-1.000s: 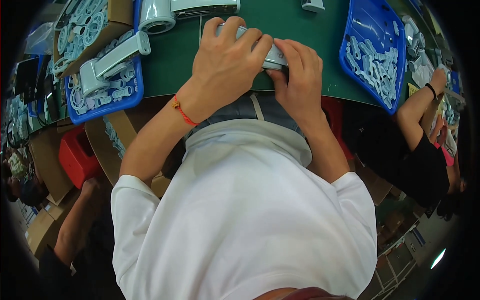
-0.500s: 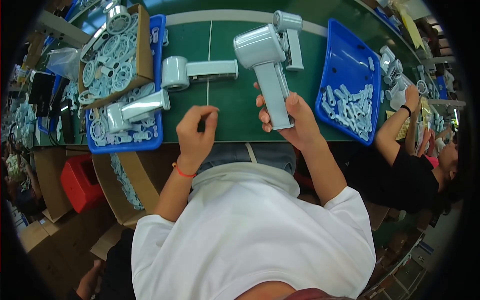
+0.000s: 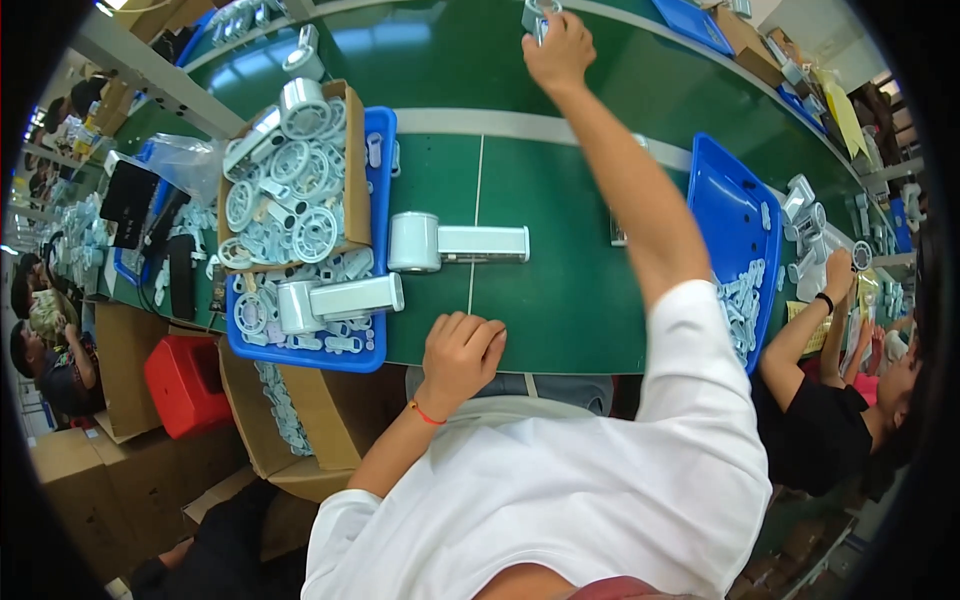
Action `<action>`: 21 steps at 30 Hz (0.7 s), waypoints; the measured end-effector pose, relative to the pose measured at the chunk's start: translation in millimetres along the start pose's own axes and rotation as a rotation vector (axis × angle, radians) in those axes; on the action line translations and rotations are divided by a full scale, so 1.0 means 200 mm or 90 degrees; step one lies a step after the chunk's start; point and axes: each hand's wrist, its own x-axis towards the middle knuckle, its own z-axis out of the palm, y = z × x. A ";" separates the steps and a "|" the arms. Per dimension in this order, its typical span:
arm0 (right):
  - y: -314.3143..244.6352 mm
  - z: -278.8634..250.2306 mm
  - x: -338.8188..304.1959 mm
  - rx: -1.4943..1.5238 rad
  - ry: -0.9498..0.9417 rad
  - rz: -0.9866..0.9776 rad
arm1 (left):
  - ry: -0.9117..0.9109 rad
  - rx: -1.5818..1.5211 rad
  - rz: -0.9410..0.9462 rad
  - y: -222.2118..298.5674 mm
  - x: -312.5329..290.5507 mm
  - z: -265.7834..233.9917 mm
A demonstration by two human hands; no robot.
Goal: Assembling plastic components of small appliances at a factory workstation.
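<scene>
Closest in, the person wore a white short-sleeved shirt (image 3: 560, 490), with a thin red cord bracelet (image 3: 426, 413) on the left wrist. Low on the left, an open brown cardboard carton (image 3: 243, 425) held small pale-blue plastic parts, beside a red plastic stool (image 3: 187, 385). The left hand (image 3: 464, 358) was at the near edge of the flat green worktable (image 3: 560, 325), back upward, fingers curled in and side by side; its palm was hidden, so whether it was fully closed or held anything could not be told.

To the left, a blue plastic tray (image 3: 310, 354) carried pale-blue rings and links; on them lay a glossy pale-grey plastic body with a round head and a straight handle (image 3: 355, 297). A second pale-grey body of the same shape (image 3: 484, 243) lay on the worktable just beyond the left hand, its head to the left. On the right stood another blue tray (image 3: 735, 205), small pale-blue links (image 3: 740, 305) gathered toward its near end. Farther up the left tray, a brown cardboard box (image 3: 357, 165) was heaped with ring-shaped parts.

Farthest out, past a pale rail (image 3: 440, 122), the right arm stretched over a glossy green strip (image 3: 400, 65). The right hand (image 3: 562, 50) had its fingers bent around a shiny pale-grey piece with a round end (image 3: 542, 8), partly cut off by the upper edge of the view.
</scene>
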 end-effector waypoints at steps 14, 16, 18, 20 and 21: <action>0.04 -1.11 -0.66 0.136 -0.440 0.305 | -0.009 0.052 0.046 0.00 0.01 0.02; -0.13 -1.21 -0.73 0.545 -0.384 0.467 | -0.010 0.028 0.038 -0.01 -0.01 0.02; -0.20 -1.30 -0.80 0.864 -0.408 0.443 | -0.009 0.035 0.021 0.00 -0.01 0.01; -0.24 -1.37 -0.87 1.077 -0.504 0.457 | -0.011 0.042 0.003 0.01 -0.02 0.01; -0.25 -1.38 -0.90 1.081 -0.509 0.459 | -0.003 0.021 -0.005 0.01 -0.01 0.01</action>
